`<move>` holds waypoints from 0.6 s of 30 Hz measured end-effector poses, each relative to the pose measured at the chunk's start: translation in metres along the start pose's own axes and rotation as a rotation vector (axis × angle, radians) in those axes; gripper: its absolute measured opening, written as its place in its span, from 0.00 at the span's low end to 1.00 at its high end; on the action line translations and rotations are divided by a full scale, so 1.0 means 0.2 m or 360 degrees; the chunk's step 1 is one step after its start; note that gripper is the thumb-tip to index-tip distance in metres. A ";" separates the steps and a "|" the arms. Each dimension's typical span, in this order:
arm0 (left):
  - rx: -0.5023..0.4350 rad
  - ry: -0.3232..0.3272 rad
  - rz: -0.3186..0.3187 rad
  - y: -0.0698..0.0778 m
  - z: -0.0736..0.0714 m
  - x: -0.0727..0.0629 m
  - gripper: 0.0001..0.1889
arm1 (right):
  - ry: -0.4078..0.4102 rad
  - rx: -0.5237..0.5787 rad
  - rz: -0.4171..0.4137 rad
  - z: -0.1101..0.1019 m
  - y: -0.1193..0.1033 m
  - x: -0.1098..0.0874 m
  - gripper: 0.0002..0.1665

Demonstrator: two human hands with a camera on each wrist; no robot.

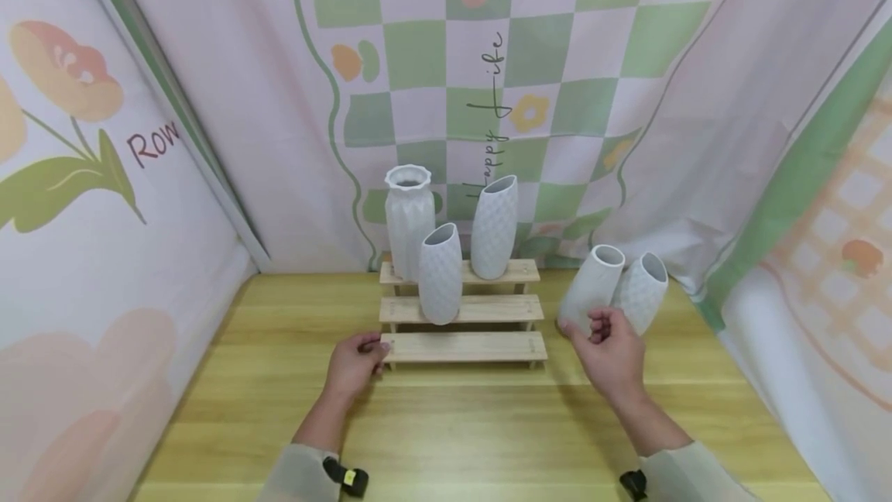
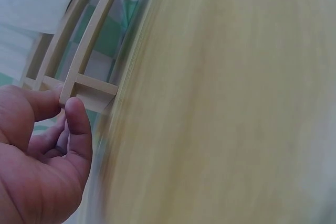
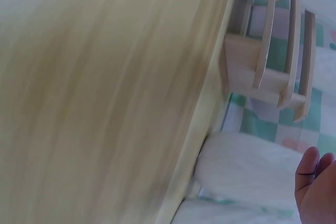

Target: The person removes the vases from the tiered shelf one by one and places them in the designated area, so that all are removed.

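Observation:
My left hand [image 1: 353, 366] pinches the left end of the lowest board of a three-step wooden stand [image 1: 463, 346], thumb on one side and finger on the other in the left wrist view. A fluted white vase [image 1: 409, 227] and a slant-mouthed textured vase [image 1: 494, 231] stand on its top step. Another slant-mouthed vase [image 1: 440, 277] is on the middle step. My right hand [image 1: 612, 359], fingers loosely bent, is just in front of a round-mouthed white vase [image 1: 588, 293]; contact cannot be made out. Behind that hand, a textured vase [image 1: 639, 293] is partly hidden.
The wooden table [image 1: 474, 432] ends at a hanging cloth [image 1: 481, 60] with green checks at the back. Printed cloth walls [image 1: 90, 254] close in the left and right sides.

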State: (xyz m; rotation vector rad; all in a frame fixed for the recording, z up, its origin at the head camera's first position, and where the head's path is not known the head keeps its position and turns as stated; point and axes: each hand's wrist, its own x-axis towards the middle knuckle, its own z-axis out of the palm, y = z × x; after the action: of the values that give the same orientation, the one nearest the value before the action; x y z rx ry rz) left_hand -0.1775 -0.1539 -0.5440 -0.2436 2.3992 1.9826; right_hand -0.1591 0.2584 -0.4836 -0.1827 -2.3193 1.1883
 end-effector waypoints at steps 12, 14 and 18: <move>-0.0006 -0.0011 -0.0003 0.00 0.00 -0.01 0.21 | -0.0102 0.0108 -0.0057 0.14 -0.07 -0.02 0.27; -0.0011 -0.0008 -0.0007 0.00 0.00 -0.01 0.21 | -0.0115 0.0129 -0.0044 0.15 -0.08 -0.02 0.27; -0.0007 -0.0009 -0.0003 0.00 -0.01 -0.01 0.20 | -0.0155 0.0160 0.0007 0.18 -0.11 -0.02 0.28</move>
State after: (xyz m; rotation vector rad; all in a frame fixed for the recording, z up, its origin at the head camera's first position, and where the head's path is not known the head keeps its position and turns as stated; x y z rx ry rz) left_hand -0.1761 -0.1546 -0.5431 -0.2399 2.3908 1.9856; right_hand -0.1705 0.2183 -0.4859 -0.0957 -2.3360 1.3398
